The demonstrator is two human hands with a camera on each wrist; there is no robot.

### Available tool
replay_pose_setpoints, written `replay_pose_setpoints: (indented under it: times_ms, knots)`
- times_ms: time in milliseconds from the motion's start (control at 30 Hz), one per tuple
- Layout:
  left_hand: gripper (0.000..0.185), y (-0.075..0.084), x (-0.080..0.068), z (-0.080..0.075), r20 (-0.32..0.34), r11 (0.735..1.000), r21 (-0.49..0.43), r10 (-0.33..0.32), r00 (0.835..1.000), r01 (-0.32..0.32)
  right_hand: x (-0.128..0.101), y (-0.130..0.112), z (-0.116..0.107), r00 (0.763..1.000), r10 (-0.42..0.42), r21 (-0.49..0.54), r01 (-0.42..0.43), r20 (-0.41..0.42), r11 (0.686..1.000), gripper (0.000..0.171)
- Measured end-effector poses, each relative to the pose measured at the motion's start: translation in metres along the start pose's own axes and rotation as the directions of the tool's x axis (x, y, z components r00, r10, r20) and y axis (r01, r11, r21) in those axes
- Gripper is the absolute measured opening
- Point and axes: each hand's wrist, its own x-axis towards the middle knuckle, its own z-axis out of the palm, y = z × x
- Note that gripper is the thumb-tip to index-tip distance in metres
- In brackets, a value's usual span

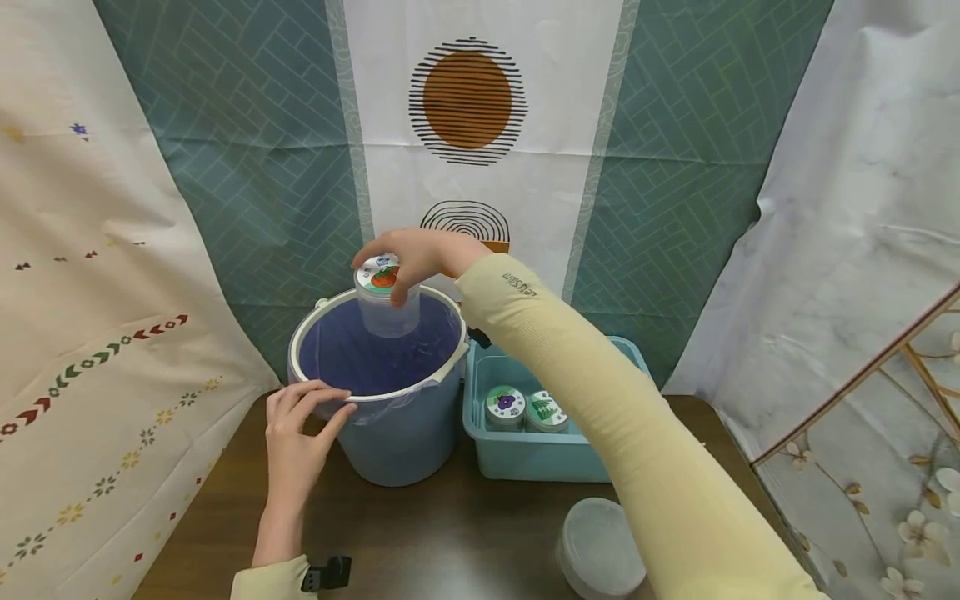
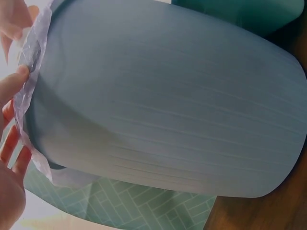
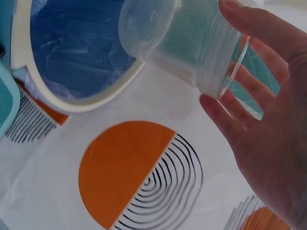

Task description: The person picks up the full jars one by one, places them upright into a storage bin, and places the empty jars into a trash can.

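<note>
A blue-grey bin (image 1: 401,433) with a cream rim and a blue plastic liner (image 1: 375,354) stands on the dark wooden table. My right hand (image 1: 416,258) grips a clear plastic jar (image 1: 384,300) by its lid, which bears a red fruit picture, and holds it just above the bin's far rim. In the right wrist view the jar (image 3: 187,45) looks empty, with my fingers (image 3: 254,110) curled round its lid end above the liner (image 3: 76,43). My left hand (image 1: 300,421) pinches the bin's near rim and liner edge; its fingers (image 2: 12,86) touch the crinkled plastic beside the bin wall (image 2: 163,100).
A teal tub (image 1: 525,454) right of the bin holds two lidded jars (image 1: 525,408). A clear round container (image 1: 600,546) lies on the table near its front edge. Patterned cloth backdrops hang behind and at both sides.
</note>
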Motion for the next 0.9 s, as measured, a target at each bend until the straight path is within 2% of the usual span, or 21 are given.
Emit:
replay_pose_setpoints:
  times_ms: [167,267,500,900]
  knots:
    - [0.027,-0.002,-0.001,0.0,0.009,1.0,-0.003,-0.003,1.0,0.003,0.012,0.003,0.01,0.999,-0.02,-0.043,0.018,-0.037,0.999,0.076]
    - [0.027,-0.001,-0.001,0.0,0.01,1.0,-0.007,-0.003,1.0,0.003,0.018,0.007,0.017,0.999,-0.023,-0.036,0.022,-0.048,0.999,0.075]
    - [0.029,0.0,-0.002,0.001,0.0,1.0,-0.009,0.004,1.0,-0.004,0.026,0.015,0.031,1.0,-0.003,-0.038,0.001,-0.03,0.999,0.073]
    - [0.027,-0.001,-0.002,-0.002,0.021,1.0,-0.01,-0.021,1.0,0.021,0.031,0.017,0.038,0.997,0.006,-0.043,-0.009,-0.07,0.999,0.073]
